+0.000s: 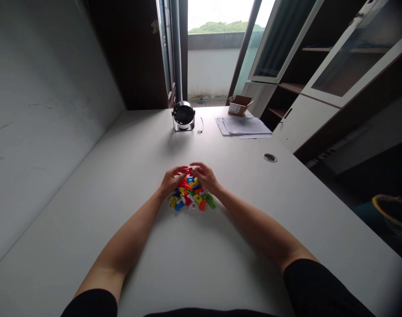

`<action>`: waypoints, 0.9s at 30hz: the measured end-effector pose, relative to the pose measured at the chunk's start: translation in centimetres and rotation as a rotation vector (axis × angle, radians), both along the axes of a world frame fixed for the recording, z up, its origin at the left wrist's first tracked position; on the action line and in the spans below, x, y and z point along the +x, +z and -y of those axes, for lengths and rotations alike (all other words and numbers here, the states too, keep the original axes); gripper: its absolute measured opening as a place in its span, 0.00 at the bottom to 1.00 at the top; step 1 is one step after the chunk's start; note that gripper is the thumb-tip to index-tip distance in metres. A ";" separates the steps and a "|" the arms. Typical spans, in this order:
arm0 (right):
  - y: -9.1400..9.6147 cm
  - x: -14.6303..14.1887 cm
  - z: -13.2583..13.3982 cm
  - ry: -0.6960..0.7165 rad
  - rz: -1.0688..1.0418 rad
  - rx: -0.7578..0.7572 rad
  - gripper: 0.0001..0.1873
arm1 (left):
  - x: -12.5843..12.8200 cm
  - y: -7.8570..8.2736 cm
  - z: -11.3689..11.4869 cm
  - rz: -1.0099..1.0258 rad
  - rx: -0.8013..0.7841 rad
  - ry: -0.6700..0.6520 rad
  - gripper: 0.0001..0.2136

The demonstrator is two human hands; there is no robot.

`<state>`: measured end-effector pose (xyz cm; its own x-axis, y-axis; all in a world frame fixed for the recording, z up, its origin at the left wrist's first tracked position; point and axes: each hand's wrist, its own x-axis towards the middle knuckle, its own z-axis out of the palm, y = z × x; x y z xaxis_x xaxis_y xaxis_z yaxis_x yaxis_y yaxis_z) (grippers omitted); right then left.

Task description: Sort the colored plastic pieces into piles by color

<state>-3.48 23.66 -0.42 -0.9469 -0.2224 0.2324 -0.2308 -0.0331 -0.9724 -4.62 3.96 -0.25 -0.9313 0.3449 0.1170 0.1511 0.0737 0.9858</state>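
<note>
Take the heap of coloured plastic pieces (191,193) as the clock's centre, with twelve pointing away from the person. It sits on the white surface (184,246), and the red piece (188,171) is at its twelve o'clock, between the two hands. The left grip (170,181) comes in at ten and the right grip (205,176) at one; both appear to grasp the red piece from opposite sides, though the exact finger contact is too small to make out.

For good handling, a light pinch seems enough: the piece looks small and rigid, so pressing hard could make it flip out. Let one grip steady it while the other turns it, and leave its faces uncovered so that its openings can be read. It is best held a little clear of the heap; whether it touches the pieces beneath cannot be told from here. Low wrists could drag loose pieces outward, notably the green piece (210,202) near four and the blue piece (179,205) near eight.

The black round device (183,115) stands well apart at twelve, and the papers (245,126) lie at one, so neither crowds the work. The round hole (270,157) at two deserves care, as a dropped piece could slip in.
</note>
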 end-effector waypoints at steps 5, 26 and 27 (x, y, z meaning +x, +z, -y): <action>-0.3 -0.2 -0.2 -0.022 -0.079 0.085 0.22 | -0.1 -0.3 -0.1 0.007 0.049 0.036 0.22; 0.5 -1.4 -1.6 -0.030 -0.272 0.542 0.14 | 0.0 -0.1 -0.3 -0.044 -0.138 0.023 0.22; 0.5 -1.9 -1.9 0.005 -0.272 0.561 0.14 | -0.1 -0.2 -0.3 -0.053 -0.145 0.029 0.22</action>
